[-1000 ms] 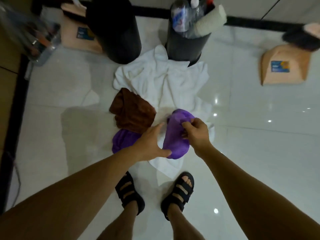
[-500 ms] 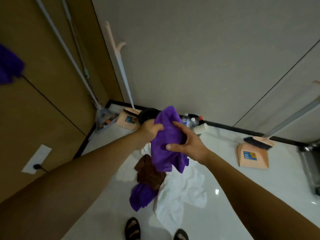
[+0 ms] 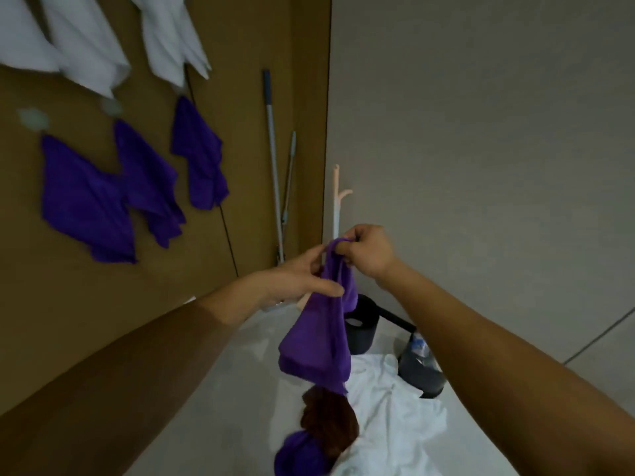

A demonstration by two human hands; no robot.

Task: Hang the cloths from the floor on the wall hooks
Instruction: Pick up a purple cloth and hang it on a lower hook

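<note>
Held cloth: soft purple microfibre cloth (image 3: 323,334), hanging limp in folds above the floor pile.
Right hand (image 3: 367,250): fingers pinched on the cloth's top corner.
Left hand (image 3: 302,280): thumb and fingers closed on the cloth just below that corner.
Bins: round black plastic bin (image 3: 360,333), contents not visible; second dark bin (image 3: 421,372) holding a clear plastic bottle (image 3: 420,348).
Floor: brown fuzzy cloth (image 3: 328,424), another purple cloth (image 3: 299,456), crumpled white sheet (image 3: 395,427) on glossy tile.
Wall: three purple cloths (image 3: 86,201) and white cloths (image 3: 89,53) hanging on the brown panel.

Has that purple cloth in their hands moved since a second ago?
Yes. The purple cloth has gone up: it lay beside the brown cloth on the floor, now hangs above it.
</note>
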